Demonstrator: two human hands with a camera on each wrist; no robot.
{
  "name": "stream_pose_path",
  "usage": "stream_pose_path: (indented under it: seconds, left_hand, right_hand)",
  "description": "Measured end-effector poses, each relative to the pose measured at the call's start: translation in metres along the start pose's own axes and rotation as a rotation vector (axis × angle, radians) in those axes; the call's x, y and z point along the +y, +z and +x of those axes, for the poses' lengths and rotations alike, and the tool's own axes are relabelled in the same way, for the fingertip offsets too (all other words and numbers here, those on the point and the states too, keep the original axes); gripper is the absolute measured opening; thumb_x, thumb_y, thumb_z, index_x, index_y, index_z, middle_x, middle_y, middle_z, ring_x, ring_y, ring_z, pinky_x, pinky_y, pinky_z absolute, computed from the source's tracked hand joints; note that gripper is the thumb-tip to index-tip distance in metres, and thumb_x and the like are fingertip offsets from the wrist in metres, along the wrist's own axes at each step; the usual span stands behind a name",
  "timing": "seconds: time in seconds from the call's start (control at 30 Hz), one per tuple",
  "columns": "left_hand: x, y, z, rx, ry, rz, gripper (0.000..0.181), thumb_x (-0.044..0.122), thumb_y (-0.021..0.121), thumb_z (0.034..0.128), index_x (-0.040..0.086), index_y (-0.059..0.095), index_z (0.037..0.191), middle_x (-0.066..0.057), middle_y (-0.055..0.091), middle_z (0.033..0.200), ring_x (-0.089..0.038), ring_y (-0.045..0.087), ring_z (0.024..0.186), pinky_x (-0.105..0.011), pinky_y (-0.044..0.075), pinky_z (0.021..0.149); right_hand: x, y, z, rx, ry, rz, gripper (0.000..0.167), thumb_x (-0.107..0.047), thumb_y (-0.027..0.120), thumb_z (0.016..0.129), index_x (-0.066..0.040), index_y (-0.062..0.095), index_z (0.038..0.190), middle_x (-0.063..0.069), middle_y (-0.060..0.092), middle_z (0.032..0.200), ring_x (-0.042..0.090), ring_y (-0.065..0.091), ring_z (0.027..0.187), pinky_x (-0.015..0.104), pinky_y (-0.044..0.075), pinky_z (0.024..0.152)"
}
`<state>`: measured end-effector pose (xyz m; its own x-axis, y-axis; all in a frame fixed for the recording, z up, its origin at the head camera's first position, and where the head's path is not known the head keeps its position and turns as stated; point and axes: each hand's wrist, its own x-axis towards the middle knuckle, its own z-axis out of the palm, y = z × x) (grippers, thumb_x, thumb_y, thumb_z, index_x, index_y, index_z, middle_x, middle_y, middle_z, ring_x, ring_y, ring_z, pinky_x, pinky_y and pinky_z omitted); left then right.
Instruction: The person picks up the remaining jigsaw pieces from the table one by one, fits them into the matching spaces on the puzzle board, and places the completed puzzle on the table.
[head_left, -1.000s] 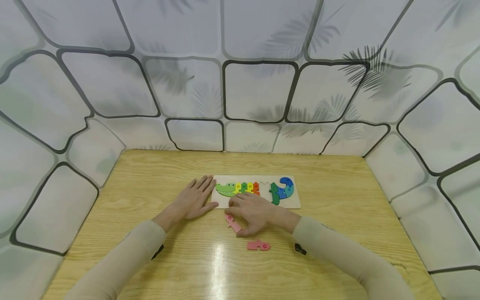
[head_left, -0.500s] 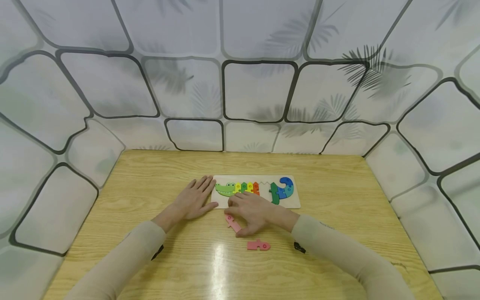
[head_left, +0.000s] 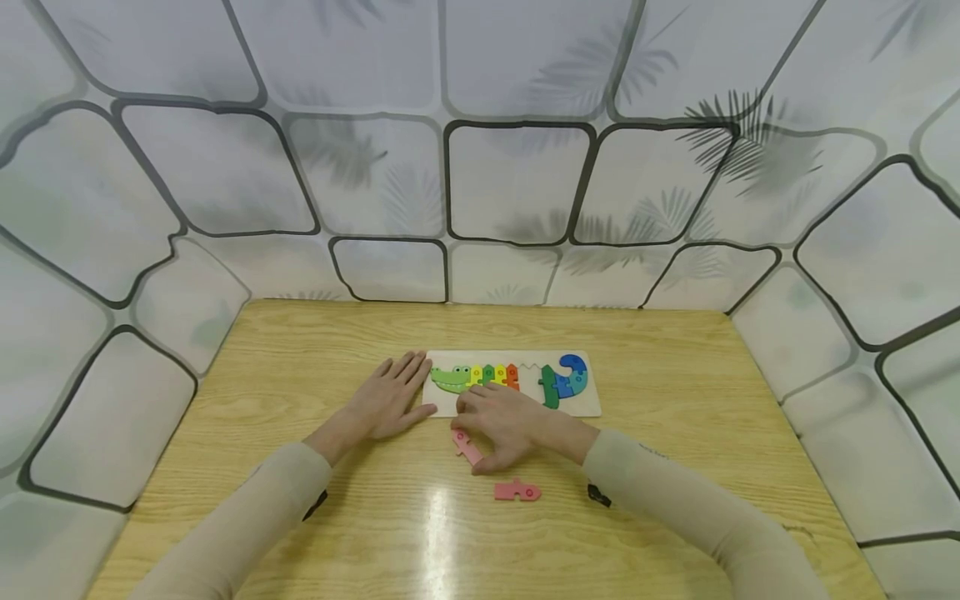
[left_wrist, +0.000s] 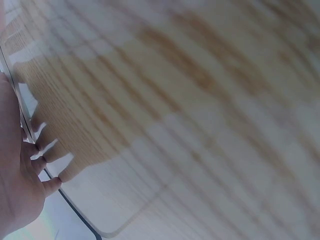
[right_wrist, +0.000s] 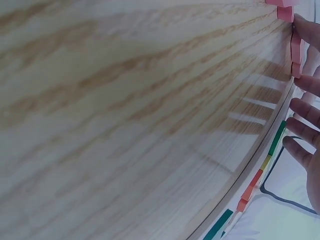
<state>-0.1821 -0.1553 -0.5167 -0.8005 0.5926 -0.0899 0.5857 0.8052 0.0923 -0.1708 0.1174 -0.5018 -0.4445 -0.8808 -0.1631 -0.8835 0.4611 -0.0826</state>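
Observation:
A wooden crocodile puzzle board lies at the table's middle, with colored pieces set in it and a bare gap between the orange piece and the dark green leg piece. My left hand lies with fingers extended at the board's left edge. My right hand arches over the board's near edge, partly covering the puzzle. Its thumb and index finger pinch a pink puzzle piece lengthwise on the table. Closer to me lies a second pink piece, apart from both hands.
The wood-grain table extends around the board on all sides. A patterned pale fabric wall encloses the back and both sides. A glossy light reflection falls on the near tabletop.

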Motion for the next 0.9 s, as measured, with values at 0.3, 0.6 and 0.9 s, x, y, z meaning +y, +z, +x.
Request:
stream_pose_path:
  seconds: [0.3,0.6,0.9]
  left_hand:
    - [-0.001,0.001,0.0,0.008,0.005,-0.006,0.085,0.059,0.042,0.1089,0.0,0.023,0.167,-0.021,0.023,0.175,-0.04,0.025,0.163,-0.061,0.026,0.131]
    - [-0.001,0.002,0.0,0.004,0.001,0.004,0.085,0.06,0.041,0.1089,0.001,0.023,0.167,-0.02,0.022,0.176,-0.039,0.024,0.164,-0.06,0.026,0.132]
    - [-0.001,0.0,0.0,0.001,0.006,0.005,0.085,0.061,0.04,0.109,0.002,0.023,0.167,-0.02,0.023,0.176,-0.039,0.025,0.164,-0.06,0.027,0.131]
  right_hand:
    - [-0.001,-0.002,-0.003,0.011,-0.002,0.013,0.071,-0.073,0.064,0.09,-0.025,0.063,0.143,-0.001,0.06,0.14,0.018,0.055,0.13,0.039,0.049,0.114]
    - [0.002,-0.002,-0.011,0.021,0.02,0.018,0.074,-0.077,0.062,0.089,-0.026,0.063,0.143,-0.002,0.06,0.141,0.019,0.054,0.132,0.041,0.049,0.115]
    - [0.004,0.001,-0.017,0.062,0.028,0.008,0.075,-0.079,0.061,0.088,-0.026,0.062,0.142,-0.002,0.06,0.14,0.019,0.056,0.13,0.042,0.051,0.111]
